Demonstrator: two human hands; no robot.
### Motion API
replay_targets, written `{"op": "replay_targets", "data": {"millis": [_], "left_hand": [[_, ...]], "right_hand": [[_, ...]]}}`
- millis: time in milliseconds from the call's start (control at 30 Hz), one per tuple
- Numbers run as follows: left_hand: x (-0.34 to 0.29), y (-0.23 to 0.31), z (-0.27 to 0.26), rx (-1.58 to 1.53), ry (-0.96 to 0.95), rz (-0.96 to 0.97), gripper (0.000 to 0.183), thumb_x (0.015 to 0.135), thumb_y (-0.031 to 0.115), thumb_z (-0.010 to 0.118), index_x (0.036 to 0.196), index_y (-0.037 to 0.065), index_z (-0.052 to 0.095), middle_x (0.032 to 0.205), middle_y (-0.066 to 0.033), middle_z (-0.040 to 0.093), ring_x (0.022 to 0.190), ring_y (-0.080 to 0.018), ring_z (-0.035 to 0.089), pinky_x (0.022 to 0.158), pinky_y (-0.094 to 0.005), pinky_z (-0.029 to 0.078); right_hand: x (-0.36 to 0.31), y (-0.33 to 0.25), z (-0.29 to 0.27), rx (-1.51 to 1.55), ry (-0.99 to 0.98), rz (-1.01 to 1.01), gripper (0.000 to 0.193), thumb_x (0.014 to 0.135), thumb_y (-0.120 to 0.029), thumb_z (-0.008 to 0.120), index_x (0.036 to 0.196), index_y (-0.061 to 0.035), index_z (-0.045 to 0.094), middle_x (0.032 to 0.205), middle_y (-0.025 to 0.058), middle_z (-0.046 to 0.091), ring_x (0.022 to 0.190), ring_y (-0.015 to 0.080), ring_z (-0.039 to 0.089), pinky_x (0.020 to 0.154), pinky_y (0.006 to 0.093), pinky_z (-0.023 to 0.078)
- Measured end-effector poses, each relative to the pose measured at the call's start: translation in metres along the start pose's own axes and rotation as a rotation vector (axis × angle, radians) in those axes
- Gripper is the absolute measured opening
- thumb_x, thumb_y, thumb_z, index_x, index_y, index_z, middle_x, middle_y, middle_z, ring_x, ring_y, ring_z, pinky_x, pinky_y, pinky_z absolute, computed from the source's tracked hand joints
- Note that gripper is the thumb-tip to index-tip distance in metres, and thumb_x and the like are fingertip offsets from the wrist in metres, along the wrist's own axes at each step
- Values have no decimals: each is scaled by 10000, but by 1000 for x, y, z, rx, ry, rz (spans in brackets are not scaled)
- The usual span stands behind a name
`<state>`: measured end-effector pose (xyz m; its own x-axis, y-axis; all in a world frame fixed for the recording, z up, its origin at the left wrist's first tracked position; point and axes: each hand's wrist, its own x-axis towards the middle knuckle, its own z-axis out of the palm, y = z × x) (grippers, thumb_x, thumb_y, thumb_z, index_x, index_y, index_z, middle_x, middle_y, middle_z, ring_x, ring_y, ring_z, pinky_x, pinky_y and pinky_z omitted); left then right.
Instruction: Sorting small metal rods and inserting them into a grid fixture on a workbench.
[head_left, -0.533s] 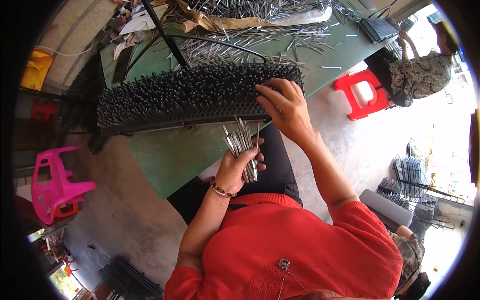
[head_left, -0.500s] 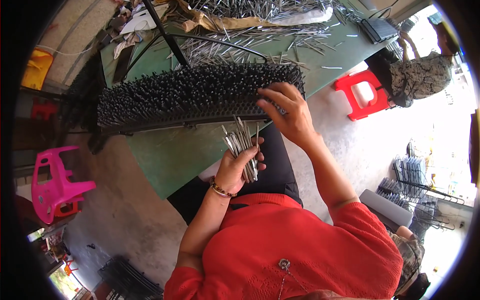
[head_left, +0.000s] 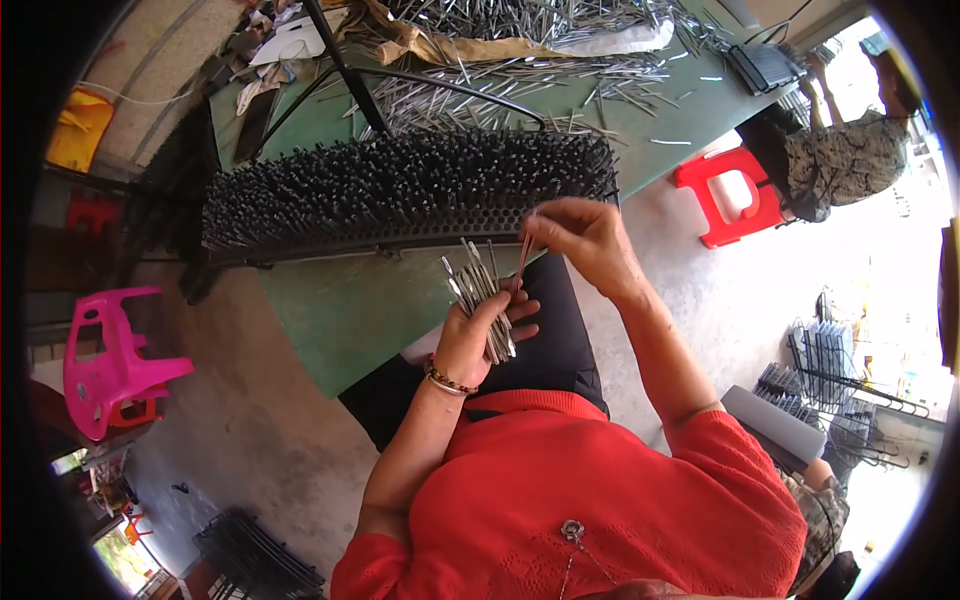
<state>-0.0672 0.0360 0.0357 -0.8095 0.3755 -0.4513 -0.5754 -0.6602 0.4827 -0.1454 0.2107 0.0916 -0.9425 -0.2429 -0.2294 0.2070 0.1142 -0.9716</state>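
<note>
My left hand (head_left: 478, 335) is closed around a bundle of thin metal strips (head_left: 480, 290), their upper ends fanned out toward the rack. Just above it and to the right, my right hand (head_left: 585, 240) pinches the top of a single thin metal strip (head_left: 523, 255), whose lower end is at the left hand's fingers. Beyond both hands stands a long black perforated rack (head_left: 450, 222), packed with upright dark strips (head_left: 390, 180). Along its near edge, toward the right, a band of holes shows bare.
A green table (head_left: 330, 320) bears the rack and a heap of loose metal strips (head_left: 560, 80) at the back. Black bars (head_left: 360, 95) rise behind the rack. Pink (head_left: 115, 360) and red stools (head_left: 730, 195) stand either side. Another person (head_left: 850, 160) is at the far right.
My right hand has come back from the rack's holes toward the left hand and closed its fingertips on one strip. The left hand still holds its bundle.
</note>
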Motion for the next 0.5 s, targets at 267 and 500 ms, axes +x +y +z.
{"op": "replay_targets", "data": {"millis": [267,500], "left_hand": [[-1,-2,-1,194,47,13,254,913,133,561,1129,0,580,897,-50,625,752,-152,645,624,-306,563],[-2,-3,-5,208,21,9,269,911,135,565,1143,-1,578,878,-50,629,727,-145,638,609,-294,554]], "right_hand": [[27,-13,20,-362,377,-508,183,829,-55,681,997,14,659,875,64,699,828,85,639,720,250,511],[36,-7,16,-542,276,-757,176,807,-30,679,982,-18,667,907,89,691,795,176,663,708,276,513]]}}
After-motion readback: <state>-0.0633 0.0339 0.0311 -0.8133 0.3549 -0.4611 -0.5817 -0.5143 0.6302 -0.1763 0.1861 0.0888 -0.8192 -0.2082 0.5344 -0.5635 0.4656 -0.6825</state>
